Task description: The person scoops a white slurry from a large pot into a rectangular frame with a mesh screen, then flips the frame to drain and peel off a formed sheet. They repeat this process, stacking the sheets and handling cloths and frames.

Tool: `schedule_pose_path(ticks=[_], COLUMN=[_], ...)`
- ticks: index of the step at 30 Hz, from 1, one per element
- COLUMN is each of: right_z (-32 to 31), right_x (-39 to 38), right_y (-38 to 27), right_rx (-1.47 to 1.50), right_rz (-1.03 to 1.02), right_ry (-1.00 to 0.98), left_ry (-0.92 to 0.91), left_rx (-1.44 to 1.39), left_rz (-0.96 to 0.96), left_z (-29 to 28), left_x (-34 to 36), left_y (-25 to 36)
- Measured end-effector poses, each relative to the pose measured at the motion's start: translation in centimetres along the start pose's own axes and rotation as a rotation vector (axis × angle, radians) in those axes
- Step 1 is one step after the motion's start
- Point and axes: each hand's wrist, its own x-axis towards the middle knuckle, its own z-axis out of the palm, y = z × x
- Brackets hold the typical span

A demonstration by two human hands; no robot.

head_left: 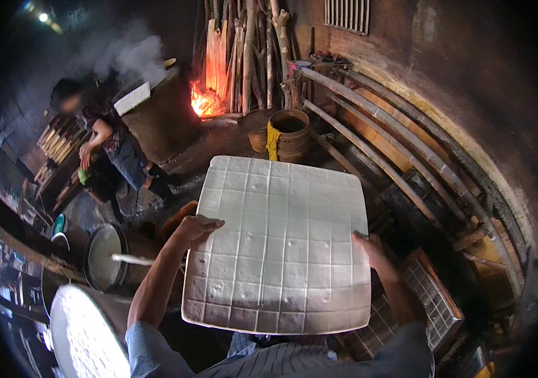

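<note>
Both hands carry the white scored slab (281, 246) level at chest height. The left hand (194, 228) has fingers curled over its left edge, the right hand (370, 247) grips the right edge; the slab lies squarely between them, neither nearer.

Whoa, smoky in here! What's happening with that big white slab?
A person is holding a large white square slab, scored into a grid of small blocks, flat in front of them: left hand on its left edge, right hand on its right edge. Below sits a gridded wooden tray. Farther back, another person bends by a steaming vat, with a fire burning beside stacked wood.
</note>
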Motion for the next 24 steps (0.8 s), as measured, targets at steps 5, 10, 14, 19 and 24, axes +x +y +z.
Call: schedule_pose_path(ticks=[5, 10, 14, 19, 24], right_z=[4.6, 5.0, 1.7, -2.4, -10.0], right_x=[10.5, 15.0, 24.3, 31.9, 39.6], right_y=[-7.2, -14.8, -16.2, -24.0, -23.5], right_rx=[-0.052, 0.065, 0.137, 0.163, -0.061], right_rz=[-0.153, -0.108, -0.144, -0.245, -0.269], right_ry=[0.058, 0.093, 0.178, 0.268, 0.549], left_ry=[-0.119, -0.275, -0.357, -0.389, -0.549], left_rx=[-0.182, -0.334, -0.183, -0.115, -0.019], left_rz=[0.182, 0.178, 0.202, 0.622, 0.496], left_z=[-5.7, -4.9, -2.5, 3.2, 9.8], left_x=[11.0, 23.8, 37.5, 50.7, 62.4], left_y=[7.7, 13.2, 20.4, 31.4, 42.0])
